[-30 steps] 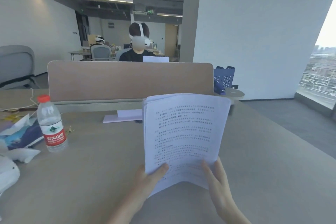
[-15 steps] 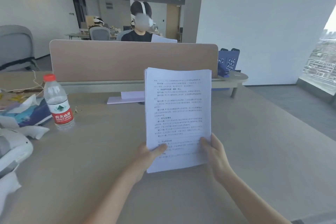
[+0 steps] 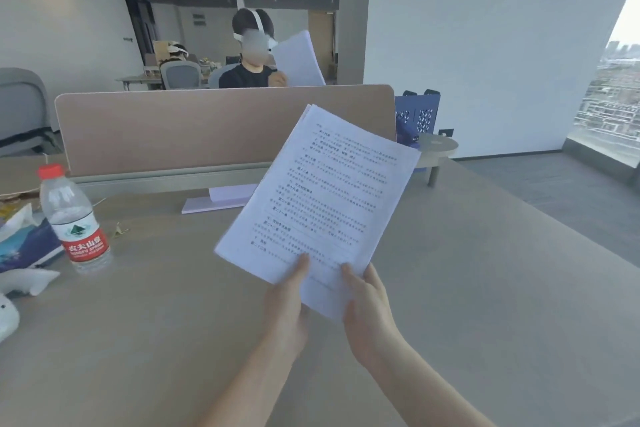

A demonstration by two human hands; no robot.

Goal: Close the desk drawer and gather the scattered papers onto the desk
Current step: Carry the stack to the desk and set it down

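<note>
I hold a stack of printed white papers [image 3: 322, 198] up above the beige desk [image 3: 485, 288], tilted with its top leaning to the right. My left hand [image 3: 287, 302] grips the bottom edge, thumb on the front sheet. My right hand [image 3: 367, 308] grips the bottom right corner beside it. The desk drawer is out of sight.
A water bottle with a red cap and label [image 3: 74, 218] stands at the left, next to a tissue pack [image 3: 24, 243] and white objects [image 3: 10, 302]. A tan divider panel [image 3: 207, 128] runs along the desk's back, a lilac stand [image 3: 221, 201] at its foot. Behind it sits a person holding papers [image 3: 256, 59].
The stack has tilted from upright to leaning right, and both hands have drawn closer together at its bottom edge. The view has shifted slightly.
</note>
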